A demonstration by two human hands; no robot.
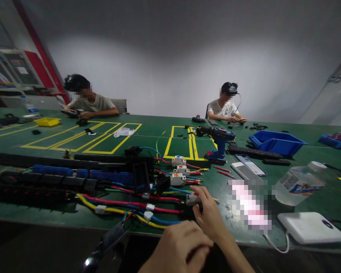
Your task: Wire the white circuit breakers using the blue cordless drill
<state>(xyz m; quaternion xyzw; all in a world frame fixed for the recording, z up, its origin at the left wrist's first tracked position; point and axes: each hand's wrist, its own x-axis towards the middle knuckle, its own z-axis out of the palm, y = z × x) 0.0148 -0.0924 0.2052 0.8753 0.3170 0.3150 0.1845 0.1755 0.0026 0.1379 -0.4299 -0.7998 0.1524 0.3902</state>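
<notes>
My right hand [208, 210] has its thumb and fingers around a small white circuit breaker [191, 199] with a red switch, low over the green table. Closer to me, my left hand [177, 246] is curled beside the right wrist; whatever its fingers hold, if anything, is hidden. Left of the hands run thick red wires [165, 209], with yellow-green and blue ones, bundled by white clips [148, 215]. Several more breakers [178, 179] with wires attached lie just beyond my right hand. Black power strips [28, 192] fill the table's left side.
A blue cordless drill [218, 142] stands beyond the breakers. On the right are two phones [246, 170], a bottle [298, 184], a white power bank [311, 226] with a cable, and a blue bin [275, 142]. Two people [224, 108] sit across the table.
</notes>
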